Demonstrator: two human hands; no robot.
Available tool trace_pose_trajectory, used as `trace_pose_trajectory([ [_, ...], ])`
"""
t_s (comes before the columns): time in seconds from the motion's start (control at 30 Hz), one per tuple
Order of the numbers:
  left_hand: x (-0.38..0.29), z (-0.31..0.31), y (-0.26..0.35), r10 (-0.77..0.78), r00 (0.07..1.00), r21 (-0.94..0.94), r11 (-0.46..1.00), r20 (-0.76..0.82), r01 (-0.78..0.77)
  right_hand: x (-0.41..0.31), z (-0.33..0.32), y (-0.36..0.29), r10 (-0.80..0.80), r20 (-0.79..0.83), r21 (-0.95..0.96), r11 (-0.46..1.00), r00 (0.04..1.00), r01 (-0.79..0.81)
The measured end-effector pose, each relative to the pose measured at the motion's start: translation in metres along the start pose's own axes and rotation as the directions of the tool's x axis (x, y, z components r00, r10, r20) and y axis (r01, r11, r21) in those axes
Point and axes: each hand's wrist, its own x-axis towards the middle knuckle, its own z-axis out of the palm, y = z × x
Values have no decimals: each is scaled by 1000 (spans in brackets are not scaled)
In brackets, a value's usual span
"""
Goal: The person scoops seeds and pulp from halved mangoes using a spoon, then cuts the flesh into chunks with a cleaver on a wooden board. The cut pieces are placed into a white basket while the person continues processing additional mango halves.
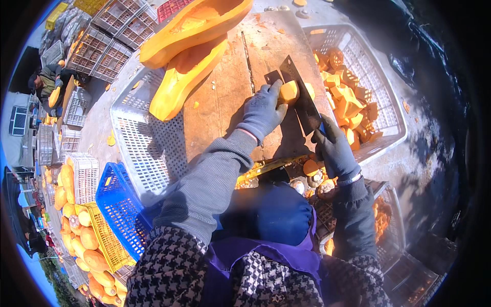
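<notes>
My left hand (264, 109), in a grey work glove, grips a peeled chunk of orange squash (289, 92) on the wooden board (222, 96). Beside that chunk stands the dark blade of a cleaver (301, 96), with another bit of squash (310, 91) showing past its far side. My right hand (337, 149), also gloved, is closed around the cleaver's blue handle, most of which is hidden. A small dark flat piece (273, 76) lies just beyond my left fingertips; I cannot tell what it is. Two hollowed squash halves (188, 73) are stacked at the board's left edge.
Right of the board, a white plastic crate (389, 115) holds cut squash chunks (347, 99). Another white crate (138, 142) stands left, near a blue crate (122, 207). Whole peeled squashes (90, 238) fill a yellow crate (105, 234). A person (48, 90) works at far left.
</notes>
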Motion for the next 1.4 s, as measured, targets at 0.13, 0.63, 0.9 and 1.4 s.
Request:
trace_pose_trajectory([
  [0.13,24,-23,33,227,972,-255,938,-63,-235,-12,-12,17,-299,-373,-157,953,878,258],
  [0.63,125,-162,-87,60,980,702,706,-190,93,-27,36,20,-36,-46,699,713,998,58],
  [0.9,89,-211,-103,159,965,473,880,-210,-42,-43,34,59,-37,-99,573,815,994,87],
  [1.4,24,-111,-11,226,728,-623,707,647,334,-77,15,57,-28,-134,593,799,991,103],
])
